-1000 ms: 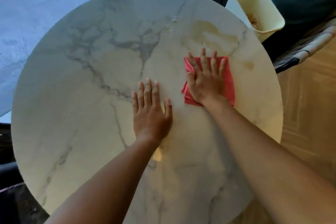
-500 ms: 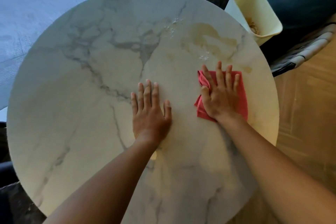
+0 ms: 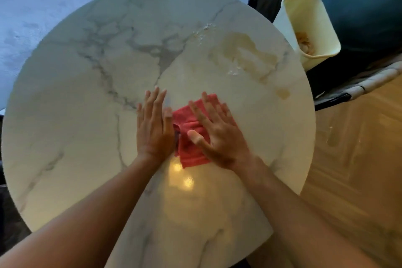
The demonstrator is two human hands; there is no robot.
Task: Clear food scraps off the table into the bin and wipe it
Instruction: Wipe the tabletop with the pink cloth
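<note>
Your right hand [image 3: 217,135] lies flat with straight fingers pressing the cloth [image 3: 189,137] onto the worktop [image 3: 87,93], near its middle. Your left hand [image 3: 153,125] rests flat just beside it, fingers straight, holding nothing, its thumb touching the cloth's rumpled left edge. A yellowish stain [image 3: 245,54] with small crumbs, perhaps, marks the marble beyond the cloth, toward the far right rim. The bin [image 3: 309,28] stands off that edge, with scraps [image 3: 305,43] inside.
</note>
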